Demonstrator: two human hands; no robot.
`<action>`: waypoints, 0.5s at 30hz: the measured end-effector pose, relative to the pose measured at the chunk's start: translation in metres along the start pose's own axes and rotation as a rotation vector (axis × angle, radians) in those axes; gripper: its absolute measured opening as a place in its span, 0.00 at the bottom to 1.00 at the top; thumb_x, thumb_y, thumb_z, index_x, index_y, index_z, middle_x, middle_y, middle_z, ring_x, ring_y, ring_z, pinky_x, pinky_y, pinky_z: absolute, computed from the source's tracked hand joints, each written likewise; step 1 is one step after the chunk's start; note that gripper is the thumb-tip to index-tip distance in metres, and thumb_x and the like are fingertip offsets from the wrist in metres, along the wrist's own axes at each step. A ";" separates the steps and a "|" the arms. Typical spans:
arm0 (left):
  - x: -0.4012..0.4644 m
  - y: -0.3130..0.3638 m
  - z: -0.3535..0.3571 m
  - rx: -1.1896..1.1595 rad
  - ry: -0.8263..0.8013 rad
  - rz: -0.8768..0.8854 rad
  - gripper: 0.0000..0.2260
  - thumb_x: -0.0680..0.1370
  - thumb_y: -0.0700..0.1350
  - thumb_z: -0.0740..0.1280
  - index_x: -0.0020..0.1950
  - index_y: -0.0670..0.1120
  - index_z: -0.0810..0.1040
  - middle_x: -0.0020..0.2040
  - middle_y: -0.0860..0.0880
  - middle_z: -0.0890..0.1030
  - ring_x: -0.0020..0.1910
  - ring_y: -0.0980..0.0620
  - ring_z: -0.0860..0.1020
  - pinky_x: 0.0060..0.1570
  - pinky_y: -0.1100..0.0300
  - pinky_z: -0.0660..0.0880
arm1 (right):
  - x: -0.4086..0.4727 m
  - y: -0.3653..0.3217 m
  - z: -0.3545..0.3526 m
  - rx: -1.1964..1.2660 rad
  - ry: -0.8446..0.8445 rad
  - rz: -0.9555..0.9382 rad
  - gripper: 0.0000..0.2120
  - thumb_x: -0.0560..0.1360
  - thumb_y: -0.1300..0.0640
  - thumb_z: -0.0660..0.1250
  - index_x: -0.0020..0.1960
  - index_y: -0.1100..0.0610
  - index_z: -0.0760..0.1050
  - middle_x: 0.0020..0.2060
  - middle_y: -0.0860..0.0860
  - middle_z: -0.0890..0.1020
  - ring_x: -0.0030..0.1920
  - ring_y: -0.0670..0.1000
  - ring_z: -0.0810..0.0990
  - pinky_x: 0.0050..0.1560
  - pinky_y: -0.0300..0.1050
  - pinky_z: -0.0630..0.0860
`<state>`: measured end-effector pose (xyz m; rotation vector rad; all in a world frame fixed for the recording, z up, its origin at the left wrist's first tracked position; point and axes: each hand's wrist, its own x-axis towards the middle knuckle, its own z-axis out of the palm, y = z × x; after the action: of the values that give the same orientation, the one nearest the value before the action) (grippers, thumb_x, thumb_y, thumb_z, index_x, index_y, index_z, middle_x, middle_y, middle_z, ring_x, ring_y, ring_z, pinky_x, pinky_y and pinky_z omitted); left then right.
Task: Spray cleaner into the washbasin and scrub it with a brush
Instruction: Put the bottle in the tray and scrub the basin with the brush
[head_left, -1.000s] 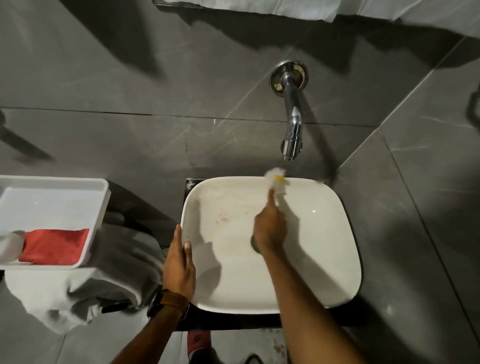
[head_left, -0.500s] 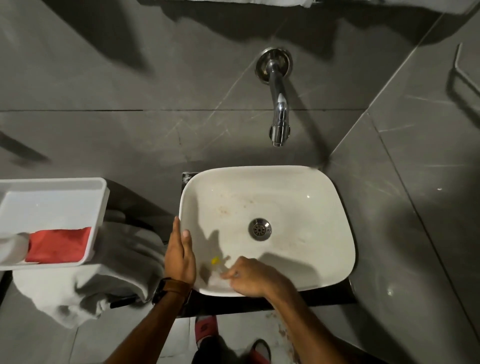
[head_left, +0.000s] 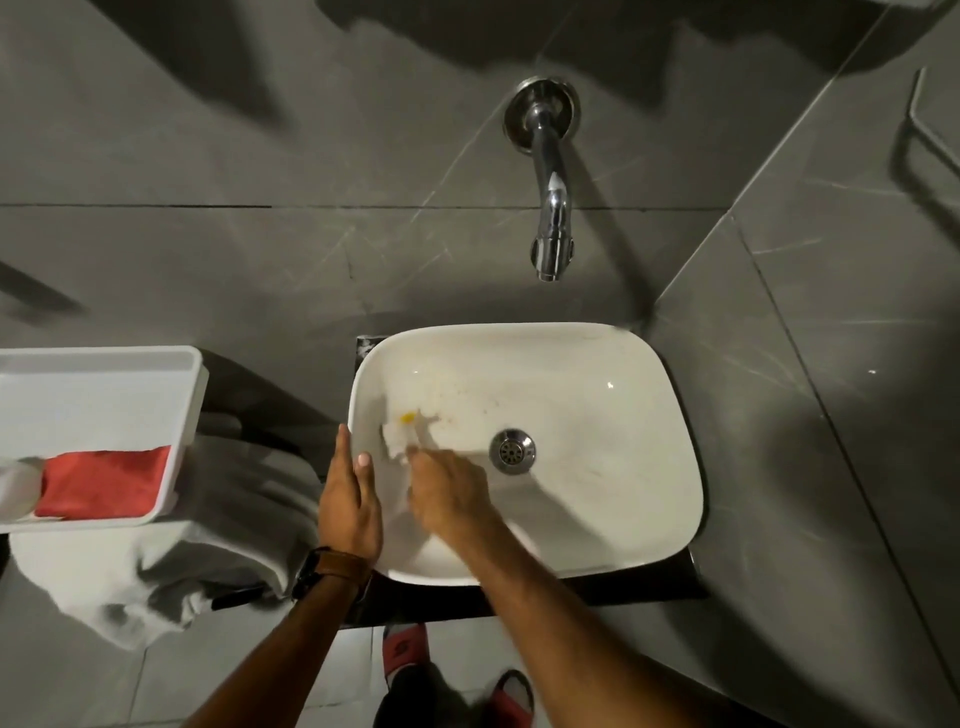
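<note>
A white rectangular washbasin (head_left: 613, 519) sits on a dark counter, with a metal drain (head_left: 512, 450) near its middle and faint brown stains on its left inner wall. My right hand (head_left: 449, 493) is inside the basin, shut on a small white brush (head_left: 402, 434) with a yellow spot, pressed against the left inner wall. The brush is blurred. My left hand (head_left: 349, 506), with a brown watch strap at the wrist, rests flat on the basin's left rim. No spray bottle is visible.
A chrome tap (head_left: 550, 208) juts from the grey tiled wall above the basin. At the left stands a white tray (head_left: 104, 395) holding a red cloth (head_left: 104, 483), with a white towel (head_left: 171, 561) under it. Red slippers (head_left: 405, 644) show on the floor below.
My right hand swept the brush from the basin's far rim to the near-left corner, then up along the left wall. My left hand stayed on the rim.
</note>
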<state>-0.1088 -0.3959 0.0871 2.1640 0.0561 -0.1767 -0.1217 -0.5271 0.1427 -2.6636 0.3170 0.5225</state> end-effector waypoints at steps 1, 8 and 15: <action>0.000 -0.002 0.000 -0.001 0.003 -0.003 0.29 0.81 0.64 0.48 0.80 0.56 0.51 0.73 0.42 0.71 0.65 0.41 0.76 0.60 0.45 0.77 | 0.012 0.014 -0.006 -0.014 0.034 0.042 0.14 0.81 0.60 0.57 0.63 0.57 0.77 0.53 0.60 0.84 0.54 0.62 0.84 0.49 0.52 0.77; 0.001 -0.005 -0.001 -0.019 0.007 0.006 0.28 0.81 0.65 0.48 0.80 0.59 0.50 0.75 0.45 0.69 0.67 0.42 0.74 0.63 0.41 0.75 | -0.031 0.143 -0.040 -0.270 0.061 0.505 0.14 0.81 0.59 0.56 0.64 0.56 0.75 0.61 0.55 0.81 0.60 0.58 0.80 0.58 0.49 0.76; 0.000 0.003 -0.006 -0.011 0.002 0.039 0.26 0.82 0.62 0.49 0.80 0.57 0.54 0.74 0.46 0.72 0.67 0.43 0.75 0.64 0.42 0.74 | -0.037 0.023 0.004 -0.069 -0.174 0.060 0.16 0.77 0.59 0.61 0.64 0.55 0.76 0.55 0.59 0.84 0.55 0.62 0.83 0.51 0.52 0.77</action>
<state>-0.1081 -0.3928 0.0930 2.1524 0.0158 -0.1519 -0.1629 -0.5404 0.1467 -2.6576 0.3333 0.7922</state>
